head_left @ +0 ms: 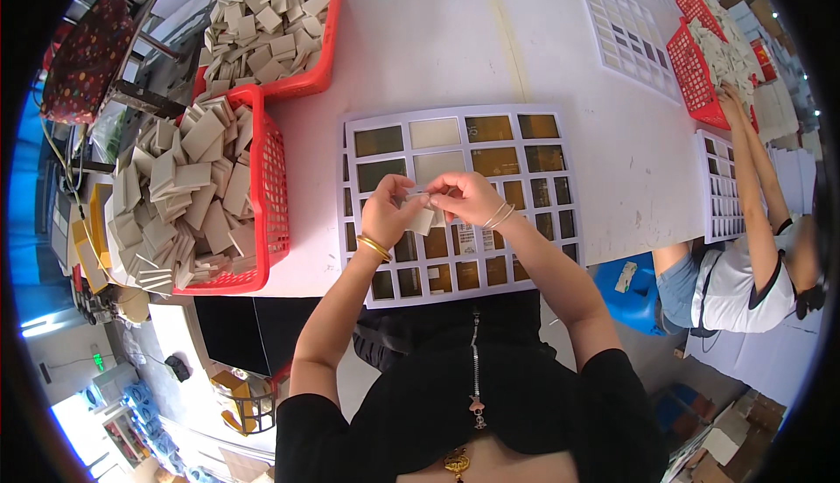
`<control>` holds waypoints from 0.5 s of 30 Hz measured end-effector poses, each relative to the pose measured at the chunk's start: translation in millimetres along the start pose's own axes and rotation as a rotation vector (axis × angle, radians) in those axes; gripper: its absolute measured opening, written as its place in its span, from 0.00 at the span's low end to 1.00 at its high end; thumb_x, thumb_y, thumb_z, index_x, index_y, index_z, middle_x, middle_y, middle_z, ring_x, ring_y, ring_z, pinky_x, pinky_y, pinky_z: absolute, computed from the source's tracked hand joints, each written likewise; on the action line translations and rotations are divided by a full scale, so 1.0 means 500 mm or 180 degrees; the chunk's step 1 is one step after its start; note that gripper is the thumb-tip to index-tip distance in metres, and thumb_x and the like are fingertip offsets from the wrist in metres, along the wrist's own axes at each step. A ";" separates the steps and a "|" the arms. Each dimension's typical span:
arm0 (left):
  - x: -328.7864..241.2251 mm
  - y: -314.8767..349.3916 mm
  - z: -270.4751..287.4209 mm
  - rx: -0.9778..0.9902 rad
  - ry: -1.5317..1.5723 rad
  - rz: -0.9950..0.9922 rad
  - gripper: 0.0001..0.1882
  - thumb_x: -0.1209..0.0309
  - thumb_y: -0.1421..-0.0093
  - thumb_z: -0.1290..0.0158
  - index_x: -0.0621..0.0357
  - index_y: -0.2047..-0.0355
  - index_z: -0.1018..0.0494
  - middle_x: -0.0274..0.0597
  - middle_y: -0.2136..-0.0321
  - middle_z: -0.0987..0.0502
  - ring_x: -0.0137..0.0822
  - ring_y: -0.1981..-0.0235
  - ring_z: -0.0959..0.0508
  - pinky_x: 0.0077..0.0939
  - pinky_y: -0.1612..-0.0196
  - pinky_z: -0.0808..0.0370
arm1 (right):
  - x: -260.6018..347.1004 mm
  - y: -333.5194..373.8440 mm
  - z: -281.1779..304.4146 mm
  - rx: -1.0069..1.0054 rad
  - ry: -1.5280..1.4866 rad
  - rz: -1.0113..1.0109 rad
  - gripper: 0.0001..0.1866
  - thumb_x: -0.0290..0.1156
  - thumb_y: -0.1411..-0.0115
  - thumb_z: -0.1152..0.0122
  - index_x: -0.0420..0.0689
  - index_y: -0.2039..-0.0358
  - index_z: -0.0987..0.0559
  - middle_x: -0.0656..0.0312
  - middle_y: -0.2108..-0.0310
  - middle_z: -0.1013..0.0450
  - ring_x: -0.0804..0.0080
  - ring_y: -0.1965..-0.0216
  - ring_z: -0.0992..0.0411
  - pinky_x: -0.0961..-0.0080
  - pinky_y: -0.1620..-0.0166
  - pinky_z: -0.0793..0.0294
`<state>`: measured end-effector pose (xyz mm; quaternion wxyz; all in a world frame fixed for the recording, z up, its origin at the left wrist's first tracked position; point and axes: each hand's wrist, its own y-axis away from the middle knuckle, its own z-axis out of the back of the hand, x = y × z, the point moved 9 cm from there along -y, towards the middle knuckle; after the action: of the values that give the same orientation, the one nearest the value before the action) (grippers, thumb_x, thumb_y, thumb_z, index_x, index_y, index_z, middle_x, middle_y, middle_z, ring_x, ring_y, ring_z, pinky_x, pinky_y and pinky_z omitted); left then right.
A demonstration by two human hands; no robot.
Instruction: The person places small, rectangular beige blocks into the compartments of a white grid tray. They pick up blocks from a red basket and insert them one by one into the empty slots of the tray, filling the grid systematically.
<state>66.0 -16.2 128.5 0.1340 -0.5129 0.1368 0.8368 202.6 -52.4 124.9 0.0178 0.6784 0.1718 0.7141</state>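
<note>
Over the white grid board (457,262), my left hand (388,213) and my right hand (470,197) meet, fingertips pinched together on a small cream tile (422,221). A second pale piece seems to lie against it, but the fingers partly hide it. The board has rows of rectangular windows, most of them showing brown or dark green. In the far row a cream tile (435,133) fills one window, and the window just nearer to me looks cream too, partly covered by my hands.
At left, a red basket (273,194) heaped with cream tiles stands near the table edge, with another red basket (325,50) behind it. Across the table (420,45) lie more grid boards (626,37). On the right, a co-worker's hands (731,102) reach into a red basket (691,67).
</note>
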 end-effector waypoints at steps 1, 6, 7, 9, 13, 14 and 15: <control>0.007 -0.002 -0.004 0.0043 0.0108 -0.0026 0.11 0.70 0.47 0.38 0.60 0.66 0.26 0.30 0.75 0.26 0.18 0.77 0.32 0.14 0.75 0.35 | 0.001 -0.002 -0.001 -0.0070 0.0033 0.0178 0.09 0.29 0.41 0.43 0.40 0.61 0.21 0.64 0.72 0.24 0.83 0.78 0.29 0.87 0.78 0.32; 0.021 -0.016 0.005 0.0028 0.0459 -0.0134 0.10 0.67 0.49 0.39 0.59 0.69 0.22 0.35 0.76 0.22 0.24 0.79 0.29 0.20 0.74 0.31 | 0.014 0.001 0.018 -0.0626 0.0409 0.0583 0.07 0.26 0.43 0.42 0.40 0.64 0.21 0.64 0.74 0.24 0.82 0.78 0.29 0.84 0.76 0.31; 0.015 -0.018 0.004 0.0202 0.0402 -0.0105 0.10 0.68 0.48 0.39 0.60 0.68 0.22 0.34 0.75 0.22 0.23 0.78 0.28 0.18 0.73 0.30 | 0.023 0.004 0.024 -0.0733 0.0561 0.0738 0.07 0.26 0.43 0.42 0.40 0.64 0.21 0.63 0.74 0.24 0.82 0.78 0.29 0.83 0.75 0.30; 0.002 -0.020 0.005 0.0548 0.0285 -0.0052 0.09 0.71 0.46 0.41 0.62 0.66 0.23 0.33 0.73 0.22 0.20 0.75 0.27 0.15 0.72 0.29 | 0.040 0.016 0.037 -0.0879 0.0585 0.0799 0.07 0.25 0.44 0.42 0.40 0.65 0.20 0.63 0.74 0.24 0.81 0.77 0.29 0.83 0.74 0.29; 0.020 -0.027 0.004 0.0673 -0.0130 0.0006 0.08 0.71 0.47 0.41 0.61 0.68 0.22 0.37 0.72 0.20 0.26 0.72 0.22 0.20 0.68 0.27 | 0.025 0.036 0.093 -0.1260 0.0540 0.0710 0.06 0.25 0.43 0.43 0.40 0.64 0.21 0.63 0.72 0.24 0.83 0.75 0.29 0.84 0.73 0.29; 0.023 -0.032 -0.004 0.0750 -0.0468 0.0004 0.08 0.70 0.47 0.41 0.60 0.68 0.22 0.38 0.72 0.20 0.28 0.72 0.22 0.22 0.68 0.26 | 0.016 0.042 0.107 -0.1266 0.0375 0.0648 0.07 0.25 0.42 0.43 0.39 0.64 0.21 0.64 0.72 0.24 0.84 0.75 0.29 0.85 0.74 0.30; 0.024 -0.036 -0.011 0.0825 -0.0805 -0.0003 0.08 0.70 0.48 0.41 0.59 0.68 0.22 0.39 0.71 0.20 0.29 0.71 0.21 0.23 0.67 0.26 | 0.011 0.051 0.120 -0.1275 0.0214 0.0589 0.07 0.25 0.41 0.43 0.39 0.63 0.22 0.64 0.71 0.25 0.85 0.75 0.30 0.86 0.74 0.30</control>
<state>71.8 -0.6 113.7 0.2155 -0.3821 0.2254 0.8699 266.0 -61.4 138.1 0.0808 0.6501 -0.0359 0.7547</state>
